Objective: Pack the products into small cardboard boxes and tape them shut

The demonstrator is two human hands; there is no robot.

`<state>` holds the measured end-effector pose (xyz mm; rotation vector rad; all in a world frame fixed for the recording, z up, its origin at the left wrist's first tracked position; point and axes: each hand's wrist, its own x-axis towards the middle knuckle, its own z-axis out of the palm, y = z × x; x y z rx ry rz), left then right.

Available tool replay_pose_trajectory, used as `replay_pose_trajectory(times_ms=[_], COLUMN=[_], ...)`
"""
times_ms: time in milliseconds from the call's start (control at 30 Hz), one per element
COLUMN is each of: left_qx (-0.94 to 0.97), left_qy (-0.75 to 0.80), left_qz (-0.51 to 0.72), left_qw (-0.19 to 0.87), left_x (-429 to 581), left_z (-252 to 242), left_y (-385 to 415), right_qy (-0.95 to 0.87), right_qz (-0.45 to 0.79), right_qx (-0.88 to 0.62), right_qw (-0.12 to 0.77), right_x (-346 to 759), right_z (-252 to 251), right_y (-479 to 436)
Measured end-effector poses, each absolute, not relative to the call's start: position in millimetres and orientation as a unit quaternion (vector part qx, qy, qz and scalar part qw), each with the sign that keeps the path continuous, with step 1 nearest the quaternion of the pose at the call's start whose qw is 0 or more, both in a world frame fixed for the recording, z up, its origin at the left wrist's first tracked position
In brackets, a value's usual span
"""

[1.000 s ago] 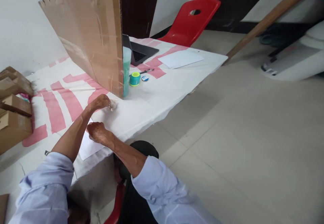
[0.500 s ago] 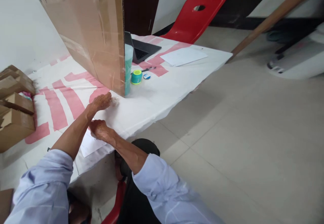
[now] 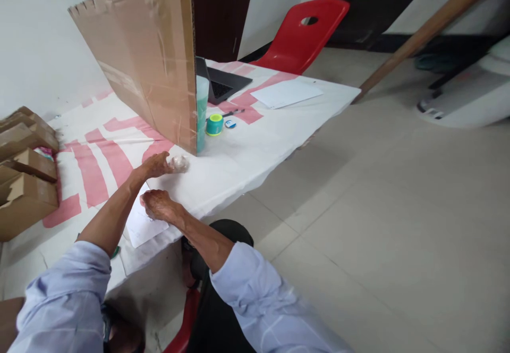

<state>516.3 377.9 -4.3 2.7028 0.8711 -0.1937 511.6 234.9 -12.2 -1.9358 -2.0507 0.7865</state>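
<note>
My left hand (image 3: 156, 165) reaches out over the white tablecloth, its fingers loosely apart. Right beside the fingertips lies a crumpled clear, whitish wad (image 3: 179, 164) that looks like plastic wrap; whether they touch I cannot tell. My right hand (image 3: 158, 204) is closed above a white sheet of paper (image 3: 140, 227) near the table's front edge. Its fingers curl under, so whatever is in them stays hidden. Some faint writing shows on the paper below that hand.
A tall cardboard panel (image 3: 147, 60) stands on the table ahead. Beyond it are a green translucent cup (image 3: 201, 114), a teal-and-yellow tape roll (image 3: 214, 125), a laptop (image 3: 227, 82) and more paper (image 3: 285, 94). Cardboard boxes (image 3: 30, 199) sit left; a red chair (image 3: 306, 34) stands behind.
My left hand has loosened and drawn back slightly from the crumpled wad, which now shows more fully. My right hand stays almost in place over the paper. The view has shifted a little.
</note>
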Motion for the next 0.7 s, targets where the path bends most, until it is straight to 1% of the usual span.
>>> replay_pose_trajectory(times_ms=[133, 233, 300, 367, 500, 633, 700], left_qx=[0.938, 0.932, 0.926, 0.923, 0.917, 0.934, 0.936], left_qy=[0.307, 0.314, 0.312, 0.324, 0.369, 0.321, 0.326], left_qz=[-0.007, 0.071, 0.121, 0.137, 0.092, 0.08, 0.06], left_qw=[0.158, 0.168, 0.173, 0.157, 0.115, 0.131, 0.115], left_x=[501, 475, 450, 419, 353, 304, 291], left_z=[26, 48, 57, 59, 36, -6, -25], left_y=[370, 356, 343, 327, 285, 239, 220], right_qy=[-0.689, -0.681, -0.678, -0.678, -0.681, -0.696, -0.712], right_qz=[0.288, 0.304, 0.313, 0.321, 0.338, 0.34, 0.337], right_qx=[-0.656, -0.656, -0.653, -0.648, -0.632, -0.606, -0.586], right_qw=[0.111, 0.116, 0.124, 0.134, 0.151, 0.183, 0.189], right_x=[516, 519, 520, 522, 527, 532, 534], right_z=[-9, -12, -17, -23, -32, -38, -40], right_y=[233, 233, 233, 232, 228, 223, 220])
